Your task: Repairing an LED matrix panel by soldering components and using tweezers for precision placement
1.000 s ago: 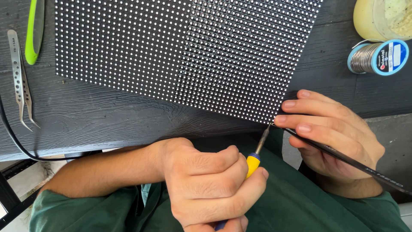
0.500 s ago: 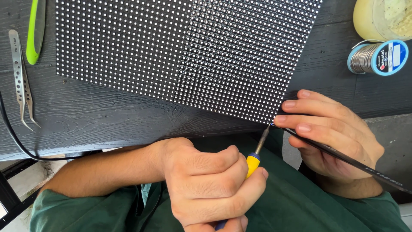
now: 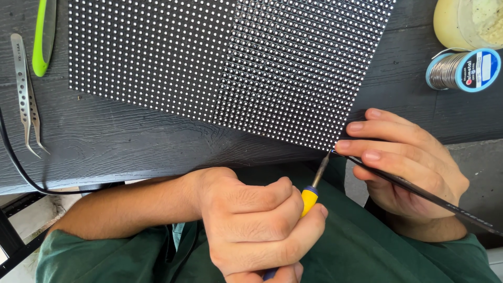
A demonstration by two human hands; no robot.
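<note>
Head view: left hand [image 3: 259, 225] grips soldering iron [image 3: 313, 189] at dotted panel [image 3: 230, 63] corner.

A round blue-and-white label [image 3: 478, 68] is seen on the solder spool [image 3: 461, 69] at the table's right edge.

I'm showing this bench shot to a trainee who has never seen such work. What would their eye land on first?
First the big black dotted panel filling the top of the dark table, its corner hanging toward the person. There two tools meet: the left hand grips a yellow-handled iron, and the right hand holds thin black tweezers. A solder spool sits at upper right, and steel tweezers lie at far left.
</note>
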